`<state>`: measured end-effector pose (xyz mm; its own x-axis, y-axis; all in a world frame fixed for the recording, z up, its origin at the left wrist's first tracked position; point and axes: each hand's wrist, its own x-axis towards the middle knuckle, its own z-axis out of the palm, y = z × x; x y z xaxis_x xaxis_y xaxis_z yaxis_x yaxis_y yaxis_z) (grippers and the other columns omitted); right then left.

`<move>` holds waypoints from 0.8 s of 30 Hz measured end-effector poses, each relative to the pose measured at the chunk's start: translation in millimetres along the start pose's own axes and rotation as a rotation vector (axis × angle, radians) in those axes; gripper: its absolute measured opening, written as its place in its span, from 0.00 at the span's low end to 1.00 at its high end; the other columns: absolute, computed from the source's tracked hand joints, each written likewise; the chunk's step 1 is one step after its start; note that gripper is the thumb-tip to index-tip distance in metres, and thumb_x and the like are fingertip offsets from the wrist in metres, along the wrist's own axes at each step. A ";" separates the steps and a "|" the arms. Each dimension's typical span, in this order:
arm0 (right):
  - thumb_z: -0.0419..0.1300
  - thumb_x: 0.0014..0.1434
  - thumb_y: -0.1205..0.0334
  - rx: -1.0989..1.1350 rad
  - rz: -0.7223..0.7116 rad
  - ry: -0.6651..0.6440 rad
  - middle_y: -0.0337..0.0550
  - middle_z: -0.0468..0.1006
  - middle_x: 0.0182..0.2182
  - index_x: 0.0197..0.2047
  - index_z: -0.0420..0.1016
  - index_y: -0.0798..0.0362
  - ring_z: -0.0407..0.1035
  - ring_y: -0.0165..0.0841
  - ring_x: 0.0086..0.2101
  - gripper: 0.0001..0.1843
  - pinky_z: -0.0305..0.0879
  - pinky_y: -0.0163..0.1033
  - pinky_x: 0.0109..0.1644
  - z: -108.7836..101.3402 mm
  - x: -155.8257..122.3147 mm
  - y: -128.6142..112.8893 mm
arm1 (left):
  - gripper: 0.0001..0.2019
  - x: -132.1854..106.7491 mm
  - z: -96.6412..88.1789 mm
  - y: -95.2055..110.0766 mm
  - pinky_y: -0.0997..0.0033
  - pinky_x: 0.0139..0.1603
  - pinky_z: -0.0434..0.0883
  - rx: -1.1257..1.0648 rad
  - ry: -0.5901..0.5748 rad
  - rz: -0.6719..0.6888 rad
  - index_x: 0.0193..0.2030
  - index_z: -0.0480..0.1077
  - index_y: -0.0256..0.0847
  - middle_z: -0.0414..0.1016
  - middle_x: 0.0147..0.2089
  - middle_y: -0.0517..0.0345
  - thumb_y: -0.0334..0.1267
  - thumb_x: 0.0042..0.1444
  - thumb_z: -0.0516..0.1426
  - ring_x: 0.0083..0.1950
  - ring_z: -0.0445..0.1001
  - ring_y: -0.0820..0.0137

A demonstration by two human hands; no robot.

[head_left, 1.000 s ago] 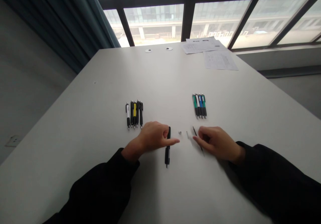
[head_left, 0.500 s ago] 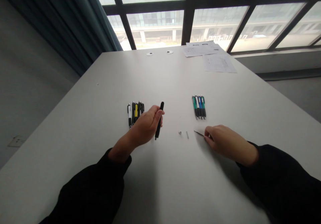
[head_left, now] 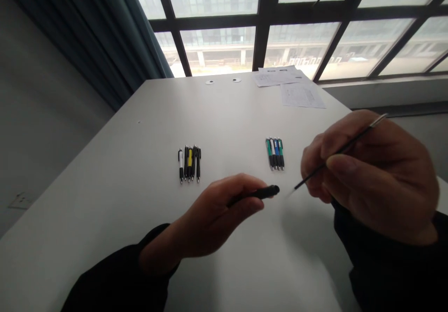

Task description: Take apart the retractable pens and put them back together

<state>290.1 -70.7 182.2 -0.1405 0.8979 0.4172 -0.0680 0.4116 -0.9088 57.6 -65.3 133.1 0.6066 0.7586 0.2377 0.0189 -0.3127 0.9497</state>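
My left hand [head_left: 213, 218] is shut around a black pen barrel [head_left: 261, 192], whose end sticks out to the right past my fingers. My right hand [head_left: 371, 176] is raised close to the camera and pinches a thin black ink refill [head_left: 331, 162] with a metal end at the upper right. The refill's lower end points toward the barrel's opening, with a short gap between them. Behind my hands, a bunch of black, white and yellow pens [head_left: 189, 164] lies to the left, and a bunch of green, white and blue pens [head_left: 275, 153] lies to the right.
The white table [head_left: 105, 176] runs back to a window with dark frames [head_left: 220, 27]. Sheets of printed paper [head_left: 301, 95] and two small round discs [head_left: 223, 81] lie at its far edge. A dark curtain [head_left: 105, 27] hangs at the left.
The right hand has lifted the refill off the table toward the camera. The left hand has moved right and turned the barrel nearly level. The small parts on the table no longer show.
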 end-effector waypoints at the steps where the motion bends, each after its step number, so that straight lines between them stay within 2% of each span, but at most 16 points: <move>1: 0.63 0.63 0.66 0.023 -0.023 -0.001 0.41 0.78 0.29 0.39 0.75 0.48 0.71 0.31 0.20 0.03 0.63 0.36 0.16 2.8 -0.3 -1.1 | 0.08 1.0 0.7 1.4 0.79 0.36 0.65 0.022 -0.002 0.015 0.48 0.72 0.42 0.73 0.38 0.61 0.40 0.69 0.55 0.35 0.67 0.78; 5: 0.64 0.62 0.65 0.070 -0.063 0.022 0.41 0.78 0.29 0.40 0.77 0.48 0.73 0.34 0.22 0.03 0.65 0.38 0.16 4.0 -1.5 0.6 | 0.07 4.4 0.5 2.1 0.77 0.39 0.67 0.068 -0.021 0.068 0.48 0.73 0.40 0.74 0.40 0.57 0.37 0.68 0.55 0.37 0.69 0.76; 9: 0.66 0.61 0.64 0.068 -0.059 0.079 0.41 0.77 0.28 0.38 0.77 0.48 0.74 0.35 0.24 0.02 0.66 0.38 0.17 1.3 -2.0 1.5 | 0.08 5.4 -0.8 -1.7 0.75 0.38 0.67 0.097 -0.021 0.054 0.48 0.74 0.39 0.74 0.39 0.56 0.37 0.68 0.55 0.36 0.70 0.74; 13: 0.65 0.63 0.66 0.009 -0.051 -0.010 0.41 0.79 0.30 0.41 0.77 0.47 0.74 0.32 0.23 0.04 0.68 0.38 0.19 3.2 -1.8 5.2 | 0.08 5.7 -0.6 -4.9 0.75 0.38 0.67 0.123 -0.010 0.030 0.48 0.74 0.40 0.74 0.38 0.57 0.38 0.68 0.56 0.35 0.69 0.74; 18: 0.65 0.59 0.69 -0.277 -0.055 -0.169 0.39 0.78 0.27 0.37 0.76 0.48 0.73 0.31 0.23 0.06 0.68 0.36 0.21 3.3 2.5 7.6 | 0.07 5.7 0.2 -5.9 0.75 0.38 0.67 0.081 0.019 -0.008 0.47 0.74 0.42 0.73 0.37 0.59 0.39 0.68 0.55 0.36 0.69 0.75; 21: 0.67 0.57 0.68 -0.398 -0.033 -0.299 0.39 0.79 0.29 0.39 0.76 0.48 0.74 0.32 0.27 0.07 0.71 0.36 0.28 1.6 4.8 8.9 | 0.07 5.3 0.6 -5.3 0.75 0.38 0.67 0.034 0.039 -0.027 0.45 0.73 0.42 0.74 0.38 0.58 0.40 0.68 0.55 0.36 0.69 0.74; 24: 0.69 0.57 0.67 -0.385 -0.015 -0.314 0.41 0.80 0.33 0.43 0.76 0.48 0.75 0.34 0.33 0.11 0.73 0.38 0.34 1.0 5.1 10.7 | 0.07 4.6 0.0 -4.0 0.74 0.38 0.67 0.024 0.055 -0.037 0.44 0.73 0.41 0.74 0.37 0.58 0.40 0.68 0.55 0.36 0.68 0.74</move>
<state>287.7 -61.9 174.6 -0.4369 0.8254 0.3575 0.2886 0.5050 -0.8134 60.3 -60.5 130.5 0.5603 0.8001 0.2144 0.0598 -0.2972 0.9529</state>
